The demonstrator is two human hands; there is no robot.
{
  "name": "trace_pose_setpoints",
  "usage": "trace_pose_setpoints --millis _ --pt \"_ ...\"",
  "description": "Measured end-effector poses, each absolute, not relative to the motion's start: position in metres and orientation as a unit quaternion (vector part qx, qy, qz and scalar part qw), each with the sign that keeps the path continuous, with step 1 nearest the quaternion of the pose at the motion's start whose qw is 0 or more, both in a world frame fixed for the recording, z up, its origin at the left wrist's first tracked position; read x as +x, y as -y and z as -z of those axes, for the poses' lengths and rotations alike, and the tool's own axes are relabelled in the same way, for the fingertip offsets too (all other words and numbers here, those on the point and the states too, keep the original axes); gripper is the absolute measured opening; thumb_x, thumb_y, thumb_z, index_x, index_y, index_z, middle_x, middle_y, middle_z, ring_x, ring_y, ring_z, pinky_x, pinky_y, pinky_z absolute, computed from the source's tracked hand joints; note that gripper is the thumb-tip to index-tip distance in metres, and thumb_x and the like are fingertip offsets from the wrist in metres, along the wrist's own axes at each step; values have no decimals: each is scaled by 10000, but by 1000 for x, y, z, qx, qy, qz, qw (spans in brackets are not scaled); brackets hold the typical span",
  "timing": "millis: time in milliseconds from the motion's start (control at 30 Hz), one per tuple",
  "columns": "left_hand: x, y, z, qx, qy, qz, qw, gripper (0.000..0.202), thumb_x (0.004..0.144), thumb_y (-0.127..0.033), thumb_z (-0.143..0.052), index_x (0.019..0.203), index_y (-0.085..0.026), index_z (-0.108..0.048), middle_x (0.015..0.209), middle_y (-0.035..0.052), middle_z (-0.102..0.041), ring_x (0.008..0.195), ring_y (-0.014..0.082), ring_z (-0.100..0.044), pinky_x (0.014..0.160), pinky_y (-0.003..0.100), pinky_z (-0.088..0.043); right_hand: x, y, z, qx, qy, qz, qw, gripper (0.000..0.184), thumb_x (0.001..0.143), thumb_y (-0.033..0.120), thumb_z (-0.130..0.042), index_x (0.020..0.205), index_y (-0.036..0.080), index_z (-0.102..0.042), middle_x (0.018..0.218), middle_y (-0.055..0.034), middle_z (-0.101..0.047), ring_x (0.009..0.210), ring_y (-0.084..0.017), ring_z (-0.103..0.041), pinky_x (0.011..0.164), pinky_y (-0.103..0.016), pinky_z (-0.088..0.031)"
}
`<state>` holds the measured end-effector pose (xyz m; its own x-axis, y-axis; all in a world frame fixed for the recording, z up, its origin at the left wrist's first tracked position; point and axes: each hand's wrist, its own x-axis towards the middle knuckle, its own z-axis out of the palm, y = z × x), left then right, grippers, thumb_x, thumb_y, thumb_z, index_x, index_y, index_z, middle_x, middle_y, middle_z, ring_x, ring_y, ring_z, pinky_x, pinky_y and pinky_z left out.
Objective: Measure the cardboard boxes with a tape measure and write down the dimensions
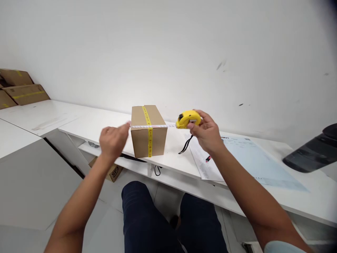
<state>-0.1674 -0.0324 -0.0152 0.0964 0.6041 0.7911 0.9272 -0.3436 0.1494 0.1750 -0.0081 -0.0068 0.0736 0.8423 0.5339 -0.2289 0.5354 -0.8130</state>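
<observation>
A cardboard box (158, 144) is standing on the counter (79, 112) near its front edge, with the front face and taped seam being turned toward the person, presumably so that its top edge is being left within easy reach of both hands. A yellow tape measure (189, 119) is being gripped by the right hand (207, 131), the thumb being pressed at its underside; it is being held in the air just beyond the box's right side. Its white blade (150, 126) is being stretched across the box's top front edge. The blade's far end is being pinched, as it appears, by the fingertips of the left hand (114, 138) at the box's left corner, probably so that slack is being avoided and the end is being lined up with that corner. The case is likely being held at about the same height as the top so that the blade is being drawn straight. A black strap (186, 144) is hanging below the case; whether the counter is being touched by it cannot be told. White paper (205, 170) and a pale blue sheet (252, 158) are lying to the right, apart from the box, whose sides are thus being left unobstructed.
</observation>
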Motion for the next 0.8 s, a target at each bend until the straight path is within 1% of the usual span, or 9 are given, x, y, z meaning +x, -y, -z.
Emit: trace_pose_setpoints --millis 67,133,267,367,433,533,600,700,800 --pt "-195 13 7 -687 556 410 226 425 1007 -463 -491 1345 -260 -648 1034 68 -794 819 225 -720 911 399 -490 190 -14 11 -284 529 -387 700 633 607 350 -932 1192 315 -695 898 19 -661 645 -109 -510 509 -245 -420" --pt "-213 -2 3 -683 563 404 232 463 1012 -475 -477 1413 -277 -596 1100 47 -787 826 211 -723 852 349 -492 196 -35 17 -296 515 -395 701 670 596 362 -929 1220 312 -688 891 34 -655 626 -96 -478 523 -251 -421" --pt "-218 -14 9 -710 563 367 212 455 987 -464 -524 1415 -328 -594 1133 -6 -780 778 184 -710 762 297 -494 182 -64 31 -310 527 -427 666 752 587 388 -921 1281 257 -664 888 37 -656 617 -80 -448 538 -244 -402" --pt "-206 -12 12 -719 565 363 181 469 981 -465 -516 1424 -328 -584 1158 -17 -773 718 165 -674 731 284 -492 165 -73 38 -311 550 -446 634 777 637 392 -900 1348 238 -627 907 36 -657 608 -68 -425 567 -247 -401" --pt "-197 -6 9 -725 570 360 140 512 986 -497 -483 1465 -324 -538 1200 -12 -759 695 154 -646 740 281 -496 157 -75 40 -312 560 -449 623 776 669 413 -881 1376 244 -608 913 36 -650 617 -72 -421 589 -254 -408" --pt "-183 4 2 -751 569 330 64 571 1013 -540 -371 1539 -325 -432 1300 -1 -715 738 147 -639 795 288 -502 151 -76 40 -315 571 -441 617 764 688 459 -862 1381 259 -610 928 26 -645 647 -86 -419 609 -261 -417" --pt "-175 9 -1 -765 565 306 40 597 1016 -556 -334 1566 -326 -380 1364 -3 -677 769 151 -639 826 302 -497 149 -76 39 -319 572 -443 612 770 688 475 -859 1386 267 -609 927 21 -637 652 -91 -413 611 -263 -417" --pt "-167 13 -1 -766 578 276 55 659 967 -587 -450 1566 -324 -371 1408 -6 -644 734 155 -614 798 314 -488 149 -75 39 -321 564 -456 609 780 695 477 -848 1404 277 -592 935 19 -622 645 -91 -412 606 -263 -416" --pt "-163 12 0 -757 594 263 78 688 923 -567 -555 1549 -334 -390 1384 3 -643 693 148 -588 734 305 -473 148 -75 40 -321 560 -461 609 790 703 467 -830 1425 285 -566 1000 8 -627 651 -90 -439 616 -263 -438"
